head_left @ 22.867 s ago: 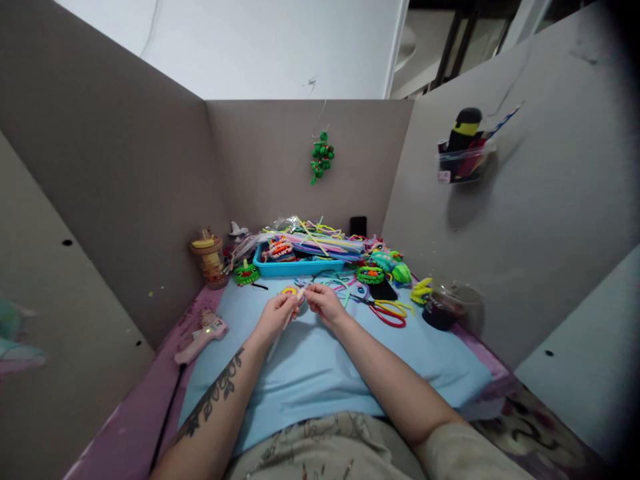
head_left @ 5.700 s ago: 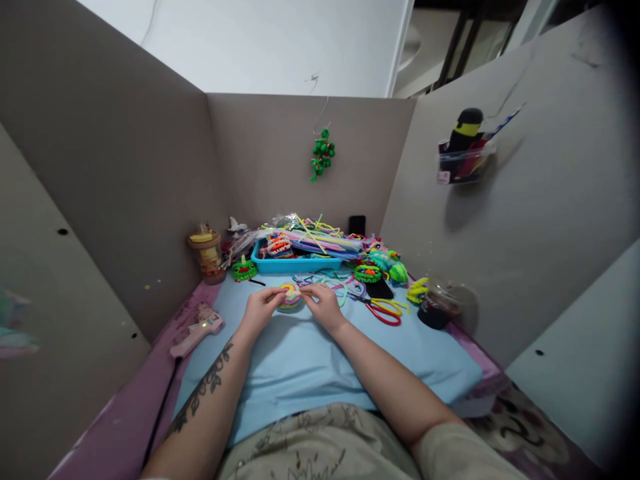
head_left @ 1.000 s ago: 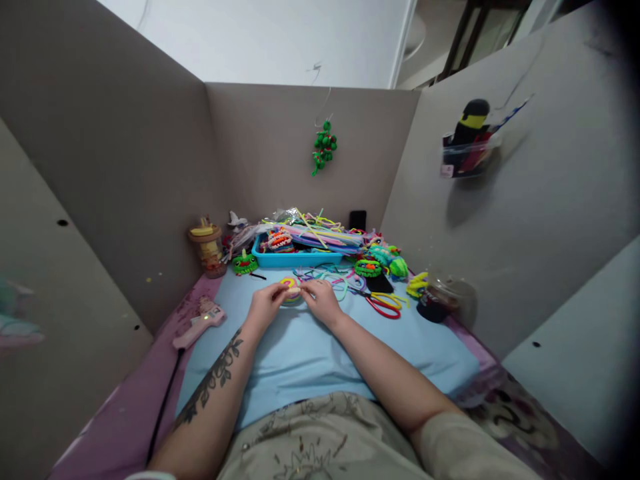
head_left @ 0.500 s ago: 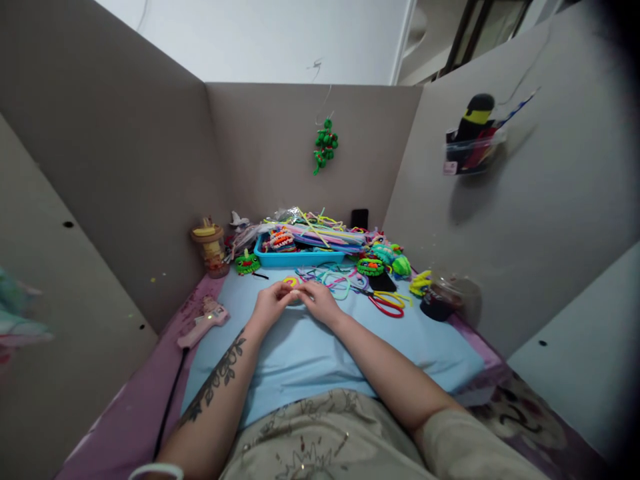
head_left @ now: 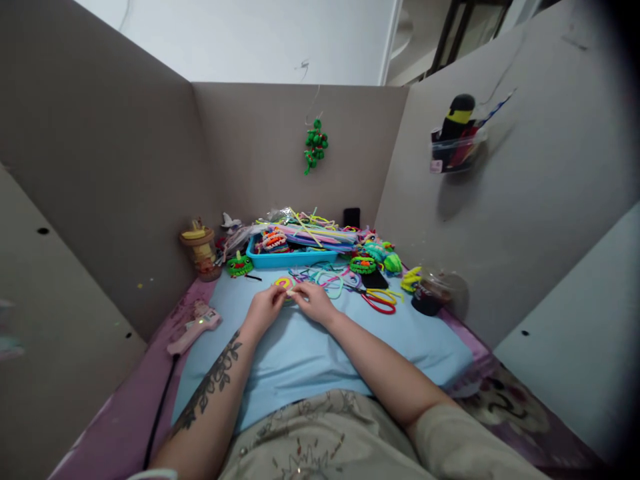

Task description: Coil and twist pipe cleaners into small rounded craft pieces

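Both hands meet over the light blue cloth [head_left: 300,353]. My left hand [head_left: 265,308] pinches a small coil of yellow and pink pipe cleaner [head_left: 284,283], which shows just beyond the fingertips. My right hand [head_left: 314,301] is closed in a pinch at the coil's near right side, fingertips close to the left ones. Part of the coil is hidden by the fingers. Right behind the hands lie loose pipe cleaners [head_left: 334,283] in blue, teal and purple. Scissors with red and yellow handles [head_left: 381,305] lie to the right.
A blue tray [head_left: 295,259] heaped with pipe cleaners stands at the back. A green fuzzy figure [head_left: 240,265] sits left of it. A pink glue gun [head_left: 195,331] with a black cord lies at left, a brown cup [head_left: 201,253] behind it. A dark-based clear tub [head_left: 431,297] stands right.
The yellow and pink coil shows more above the fingers now. Both hands stay pinched together, with the fingers slightly shifted. The whole view has swung a little, so everything sits further left.
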